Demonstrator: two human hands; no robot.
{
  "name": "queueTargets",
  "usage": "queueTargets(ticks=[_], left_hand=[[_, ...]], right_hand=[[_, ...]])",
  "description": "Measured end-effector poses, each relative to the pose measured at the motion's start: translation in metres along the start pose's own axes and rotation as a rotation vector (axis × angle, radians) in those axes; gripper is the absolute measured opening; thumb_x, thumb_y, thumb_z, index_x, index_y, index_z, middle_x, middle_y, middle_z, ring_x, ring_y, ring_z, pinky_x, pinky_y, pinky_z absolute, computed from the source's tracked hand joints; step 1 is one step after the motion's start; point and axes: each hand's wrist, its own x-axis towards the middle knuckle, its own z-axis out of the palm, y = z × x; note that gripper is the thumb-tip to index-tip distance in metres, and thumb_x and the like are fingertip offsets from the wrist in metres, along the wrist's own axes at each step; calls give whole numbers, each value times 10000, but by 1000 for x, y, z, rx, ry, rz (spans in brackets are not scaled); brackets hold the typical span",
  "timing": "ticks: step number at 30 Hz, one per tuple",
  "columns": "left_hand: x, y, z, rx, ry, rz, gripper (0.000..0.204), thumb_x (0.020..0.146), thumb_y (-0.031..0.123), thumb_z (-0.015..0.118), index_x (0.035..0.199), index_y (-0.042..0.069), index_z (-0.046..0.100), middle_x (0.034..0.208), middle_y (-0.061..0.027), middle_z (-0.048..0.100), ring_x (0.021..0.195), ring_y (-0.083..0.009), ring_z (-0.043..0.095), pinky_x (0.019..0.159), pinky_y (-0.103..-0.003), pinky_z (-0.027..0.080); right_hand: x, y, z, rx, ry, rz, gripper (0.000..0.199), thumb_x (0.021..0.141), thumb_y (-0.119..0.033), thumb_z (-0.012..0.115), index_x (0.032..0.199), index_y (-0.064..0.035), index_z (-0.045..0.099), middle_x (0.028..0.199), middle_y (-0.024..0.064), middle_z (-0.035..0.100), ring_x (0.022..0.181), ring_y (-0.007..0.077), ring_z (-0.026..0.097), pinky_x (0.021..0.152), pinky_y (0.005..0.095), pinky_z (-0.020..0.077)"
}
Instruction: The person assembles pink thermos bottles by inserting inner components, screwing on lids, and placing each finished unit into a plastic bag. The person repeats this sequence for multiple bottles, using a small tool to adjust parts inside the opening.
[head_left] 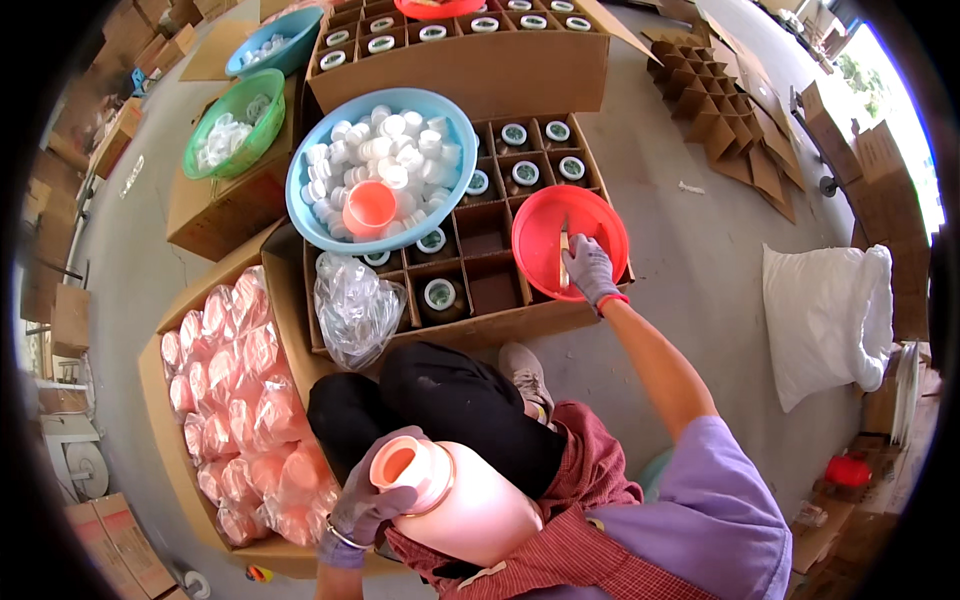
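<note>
- Head view, nearest first: the left hand [365,505], gloved, is wrapped around the neck of a pale pink plastic jug [462,500] lying tilted across the person's lap, its open orange-rimmed mouth turned up and to the left. That grip is closed on the jug.
- Farther off and to the right, the gloved right hand [590,268] reaches into a red basin [545,222] resting on the near right corner of a divided cardboard box [470,320]. Its fingers are curled around a thin pale stick-like piece; what that piece is, I cannot tell.
- The box's cells hold small jars with white-and-green tops; a few near cells sit empty.
- A blue basin [305,215] of white caps, with a small orange cup among them, sits on the box's left side; a clear bag of lids [355,310] leans just below it.
- Left of the lap, a carton [165,410] holds wrapped pink jugs.
- Judged step: fetching a small part from the red basin for the open jug. The next move likely calls for bringing the right hand back to the jug's mouth while the left keeps it steady.
</note>
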Motion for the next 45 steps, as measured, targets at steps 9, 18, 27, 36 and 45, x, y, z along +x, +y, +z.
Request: queueTargets(ticks=[9,18,27,36,45], left_hand=[[-55,82,34,351,114,468,771,643,315,844,1289,17,545,1297,-72,577,1210,-209,544,1049,-378,419],[-54,63,63,1430,697,1196,614,642,253,841,1167,53,593,1268,-79,555,1247,-336,473,1014,-522,404],[-35,49,86,1600,632,1144,756,625,343,862,1266,66,575,1332,-116,511,1303,-423,406,1104,-580,307],[-4,43,71,1706,707,1162,707,626,247,839,1280,144,593,1311,-45,522,1330,-359,401,1127,-627,241],[21,24,60,1712,764,1173,685,610,261,861,1238,147,614,1281,-39,537,1310,-372,422,1119,-618,238]], right_hand=[[31,-24,4,35,-25,55,278,895,-186,597,1135,-50,563,1036,226,659,1001,390,661,840,473,550],[-63,-90,-114,1016,-444,-280,214,1003,-217,548,969,-10,587,821,30,582,819,101,570,705,275,504],[-151,-147,-241,912,-548,-599,200,1025,-175,466,1158,-28,493,733,73,607,536,146,612,516,303,504],[-192,-167,-257,769,-616,-713,165,1002,-149,516,1120,-49,575,727,118,649,626,268,682,543,362,515],[-184,-180,-210,160,-210,-1109,97,929,-160,591,975,-78,571,650,100,586,554,318,612,467,404,457]])
